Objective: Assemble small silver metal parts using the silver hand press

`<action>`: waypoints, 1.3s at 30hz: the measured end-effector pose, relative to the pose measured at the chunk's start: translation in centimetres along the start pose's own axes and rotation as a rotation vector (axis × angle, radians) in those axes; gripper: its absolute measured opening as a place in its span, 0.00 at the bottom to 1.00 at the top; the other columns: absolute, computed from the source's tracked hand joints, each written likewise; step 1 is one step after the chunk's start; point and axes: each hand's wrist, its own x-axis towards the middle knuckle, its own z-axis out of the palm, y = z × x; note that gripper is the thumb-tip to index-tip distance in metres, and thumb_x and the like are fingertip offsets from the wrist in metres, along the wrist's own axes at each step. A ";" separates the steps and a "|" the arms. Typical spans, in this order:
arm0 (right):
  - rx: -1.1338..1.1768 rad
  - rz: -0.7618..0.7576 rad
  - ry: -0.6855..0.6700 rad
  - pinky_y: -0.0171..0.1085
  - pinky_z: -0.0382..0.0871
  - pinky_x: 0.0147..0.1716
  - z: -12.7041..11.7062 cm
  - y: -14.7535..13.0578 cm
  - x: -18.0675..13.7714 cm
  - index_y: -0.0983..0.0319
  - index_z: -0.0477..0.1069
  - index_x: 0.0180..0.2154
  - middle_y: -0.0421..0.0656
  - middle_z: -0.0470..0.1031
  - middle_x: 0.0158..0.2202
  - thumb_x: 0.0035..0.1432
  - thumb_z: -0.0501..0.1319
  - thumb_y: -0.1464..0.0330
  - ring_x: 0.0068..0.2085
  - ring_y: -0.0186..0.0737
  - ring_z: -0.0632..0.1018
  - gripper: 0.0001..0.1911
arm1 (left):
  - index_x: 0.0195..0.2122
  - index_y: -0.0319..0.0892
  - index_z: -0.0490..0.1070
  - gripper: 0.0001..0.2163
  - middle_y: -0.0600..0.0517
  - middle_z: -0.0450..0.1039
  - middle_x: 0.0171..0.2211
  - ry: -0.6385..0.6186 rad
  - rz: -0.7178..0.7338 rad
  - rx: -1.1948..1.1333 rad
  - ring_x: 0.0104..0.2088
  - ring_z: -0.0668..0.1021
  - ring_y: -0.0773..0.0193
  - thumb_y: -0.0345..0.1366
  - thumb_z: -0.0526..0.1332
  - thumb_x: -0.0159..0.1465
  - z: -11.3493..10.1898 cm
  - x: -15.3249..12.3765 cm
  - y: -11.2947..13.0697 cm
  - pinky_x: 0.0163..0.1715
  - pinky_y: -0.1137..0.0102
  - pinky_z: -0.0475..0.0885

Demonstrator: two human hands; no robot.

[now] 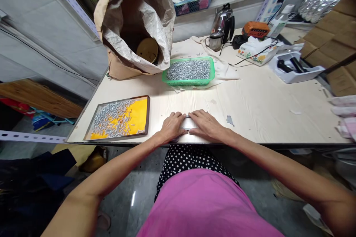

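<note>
My left hand [172, 126] and my right hand [204, 124] lie side by side on the pale wooden table [250, 107] near its front edge. Their fingers are pressed down on a small flat clear packet [188, 123] that shows between them; most of it is hidden under the fingers. Left of my hands sits a yellow tray [139, 113] with a dark frame, strewn with several small metal screws. Behind my hands stands a green plastic basket [189, 79] heaped with the same screws.
An open woven sack [144, 14] with a round tin inside stands at the table's back left. At the back right are a steel kettle [222, 22], an orange tool [256, 29], a tissue pack [254, 50] and a white tray [294, 68]. Cardboard boxes [342, 44] sit far right.
</note>
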 end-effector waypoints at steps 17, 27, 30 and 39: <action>-0.208 0.048 -0.033 0.43 0.53 0.43 0.9 2.2 5.1 0.63 0.75 0.40 0.49 0.76 0.42 0.65 0.57 0.68 0.46 0.47 0.68 0.09 | 0.62 0.39 0.60 0.26 0.40 0.61 0.64 0.224 0.147 -0.112 0.67 0.59 0.49 0.50 0.53 0.69 6.3 -3.6 4.8 0.65 0.50 0.53; -0.133 -0.266 -0.058 0.42 0.52 0.42 -0.1 -2.0 7.5 0.52 0.76 0.47 0.45 0.74 0.47 0.63 0.61 0.65 0.48 0.46 0.66 0.11 | 0.62 0.35 0.59 0.27 0.36 0.62 0.62 0.223 0.131 -0.260 0.65 0.61 0.46 0.46 0.57 0.66 6.2 -2.3 4.3 0.64 0.49 0.55; -0.106 -0.518 -0.142 0.42 0.53 0.41 0.4 -4.2 7.9 0.53 0.78 0.41 0.44 0.73 0.45 0.62 0.62 0.65 0.49 0.47 0.65 0.07 | 0.61 0.33 0.62 0.24 0.36 0.67 0.59 0.184 0.091 -0.297 0.61 0.68 0.46 0.41 0.56 0.67 6.7 -2.3 4.4 0.62 0.52 0.60; 0.147 -0.607 -0.134 0.41 0.63 0.42 3.8 -5.8 9.9 0.62 0.73 0.35 0.45 0.76 0.39 0.63 0.58 0.70 0.44 0.42 0.71 0.05 | 0.63 0.32 0.60 0.28 0.38 0.69 0.58 0.210 0.109 -0.291 0.58 0.71 0.47 0.47 0.52 0.68 8.1 -2.3 4.0 0.58 0.56 0.66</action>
